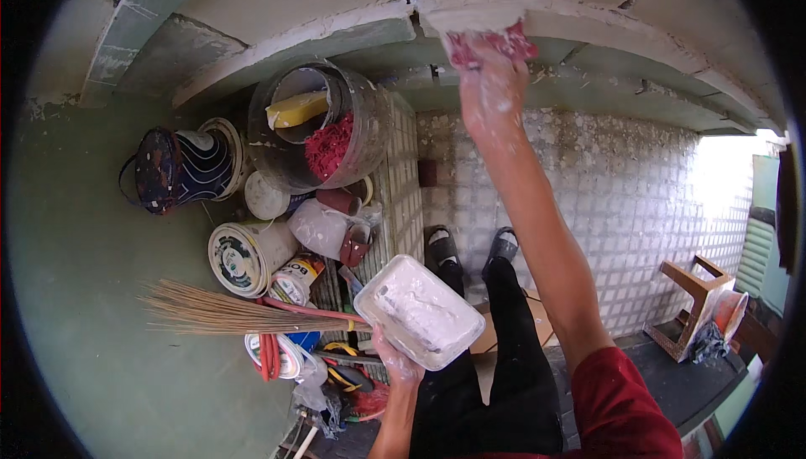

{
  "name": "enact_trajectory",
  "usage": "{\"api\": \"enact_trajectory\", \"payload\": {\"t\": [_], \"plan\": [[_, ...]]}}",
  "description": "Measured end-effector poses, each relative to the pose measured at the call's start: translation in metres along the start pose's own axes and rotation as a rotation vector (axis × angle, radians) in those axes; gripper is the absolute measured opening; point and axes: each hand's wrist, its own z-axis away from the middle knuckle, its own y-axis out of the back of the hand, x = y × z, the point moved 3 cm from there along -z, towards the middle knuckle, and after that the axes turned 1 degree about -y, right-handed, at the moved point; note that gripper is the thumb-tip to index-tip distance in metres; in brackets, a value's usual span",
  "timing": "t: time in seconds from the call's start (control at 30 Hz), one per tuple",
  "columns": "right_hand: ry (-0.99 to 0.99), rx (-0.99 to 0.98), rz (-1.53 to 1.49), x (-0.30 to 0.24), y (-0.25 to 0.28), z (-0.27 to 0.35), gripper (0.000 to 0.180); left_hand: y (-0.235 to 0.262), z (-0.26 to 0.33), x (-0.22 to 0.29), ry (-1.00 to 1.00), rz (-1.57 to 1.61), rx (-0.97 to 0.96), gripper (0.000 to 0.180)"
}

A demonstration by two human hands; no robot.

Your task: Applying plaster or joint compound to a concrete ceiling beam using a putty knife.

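Observation:
My left hand (398,362) grips the lower left side of a white rectangular tub (459,347), with white paste (420,301) spread inside it. My right arm reaches up to the far wall. There my right hand (494,94), smeared with white, is closed on a putty spreader (487,44); its red part is blurred and its pale edge lies against the wall. A band of white paste (579,10) runs along the ledge on both sides of the spreader.
At left stand a clear round bin (369,136) holding a yellow sponge (298,110) and red cloth, a lidded bucket (252,258), a dark bag (159,169) and a straw broom (227,308). A wooden stool (693,299) sits at right. Tiles (588,190) cover the floor by my feet.

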Motion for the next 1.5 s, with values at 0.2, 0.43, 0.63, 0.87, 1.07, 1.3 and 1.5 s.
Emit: {"api": "enact_trajectory", "payload": {"t": [0.2, 0.43, 0.63, 0.87, 1.07, 1.3, 1.5], "plan": [[0.307, 0.043, 0.548, -0.045, 0.094, -0.011, 0.032, -0.002, -0.002, 0.003, -0.014, -0.024, -0.039, 0.065], [0.767, 0.389, 1.398, -0.034, 0.057, -0.036, 0.034, -0.006, 0.001, 0.008, -0.025, -0.117, 0.047, 0.066], [0.676, 0.092, 1.331, 0.034, 0.021, -0.011, 0.048, -0.001, 0.003, 0.010, -0.057, -0.085, 0.004, 0.067], [0.609, -0.086, 1.421, 0.023, 0.035, 0.013, 0.050, -0.009, 0.006, 0.015, -0.063, -0.074, 0.018, 0.067], [0.742, 0.278, 1.372, -0.064, 0.073, -0.031, 0.042, -0.011, 0.006, 0.006, -0.034, -0.047, -0.065, 0.066], [0.971, 0.224, 1.240, -0.007, 0.035, -0.043, 0.045, -0.010, 0.009, 0.001, -0.064, -0.133, -0.022, 0.068], [0.637, -0.159, 1.249, 0.054, 0.028, -0.009, 0.054, -0.036, 0.016, 0.001, -0.045, -0.118, -0.016, 0.066]]}}
